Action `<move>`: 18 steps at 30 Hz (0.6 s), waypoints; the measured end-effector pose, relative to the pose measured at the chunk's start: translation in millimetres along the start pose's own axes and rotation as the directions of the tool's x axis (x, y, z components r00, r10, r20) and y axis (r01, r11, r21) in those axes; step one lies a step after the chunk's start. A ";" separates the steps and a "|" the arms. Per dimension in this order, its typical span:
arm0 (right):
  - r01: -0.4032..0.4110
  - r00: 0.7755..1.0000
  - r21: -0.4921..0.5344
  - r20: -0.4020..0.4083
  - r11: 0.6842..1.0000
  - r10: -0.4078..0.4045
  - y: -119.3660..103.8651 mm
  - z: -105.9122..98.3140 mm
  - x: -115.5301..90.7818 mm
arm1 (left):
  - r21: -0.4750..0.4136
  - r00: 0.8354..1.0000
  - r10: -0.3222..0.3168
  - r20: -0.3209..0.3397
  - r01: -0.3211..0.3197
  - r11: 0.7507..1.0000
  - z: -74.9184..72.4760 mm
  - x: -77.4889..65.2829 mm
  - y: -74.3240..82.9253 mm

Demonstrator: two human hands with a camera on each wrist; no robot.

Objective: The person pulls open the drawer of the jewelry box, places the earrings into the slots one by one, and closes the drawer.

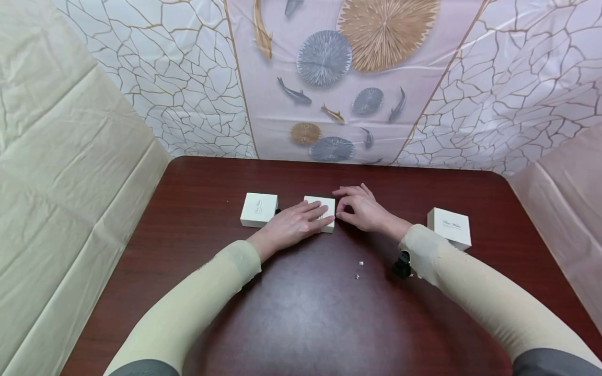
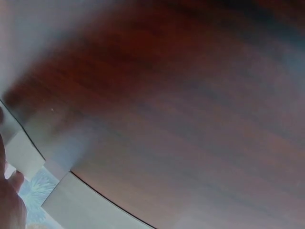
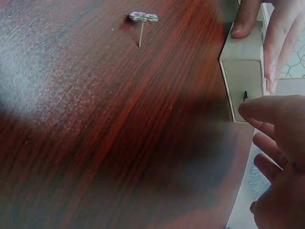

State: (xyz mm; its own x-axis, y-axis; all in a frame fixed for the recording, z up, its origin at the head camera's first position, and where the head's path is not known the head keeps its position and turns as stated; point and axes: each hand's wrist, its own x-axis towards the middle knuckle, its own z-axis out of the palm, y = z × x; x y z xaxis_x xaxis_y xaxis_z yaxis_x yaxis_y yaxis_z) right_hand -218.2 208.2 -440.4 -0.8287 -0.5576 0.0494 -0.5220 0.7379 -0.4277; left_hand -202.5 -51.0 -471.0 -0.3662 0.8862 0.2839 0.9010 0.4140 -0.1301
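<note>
A small white gift box (image 1: 331,204) lies on the table between both hands. My left hand (image 1: 297,222) grips it, fingers across its top and thumb on its near side; the right wrist view shows that thumb (image 3: 245,21). At the box's right end, my right hand (image 1: 364,210) pinches a small black pull tab (image 3: 245,94) between thumb and forefinger, its other fingers raised. Most of the tab is hidden by the fingertips. Nearer the body lie two small sparkling stud earrings (image 1: 361,263); in the right wrist view one stud (image 3: 143,17) shows its thin post.
A second white box (image 1: 259,208) with dark lettering stands just left of the left hand, a black tab at its right side. Beyond the right wrist is a third white box (image 1: 449,226). Patterned cloth hangs behind the dark wooden table (image 1: 291,313).
</note>
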 end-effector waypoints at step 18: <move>0.004 1.000 -0.003 -0.011 1.000 -0.004 3.6 -2.5 -5.6 | 0.018 1.000 0.011 -0.020 -0.011 1.000 0.4 -1.2 -1.2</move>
State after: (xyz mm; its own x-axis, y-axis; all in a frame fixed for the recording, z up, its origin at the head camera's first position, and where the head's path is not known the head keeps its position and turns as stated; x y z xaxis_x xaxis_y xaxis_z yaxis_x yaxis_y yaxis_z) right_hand -215.9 215.0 -439.9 -0.8289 -0.5560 0.0613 -0.5258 0.7370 -0.4246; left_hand -203.2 -52.5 -471.6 -0.3517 0.8864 0.3010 0.9005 0.4082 -0.1500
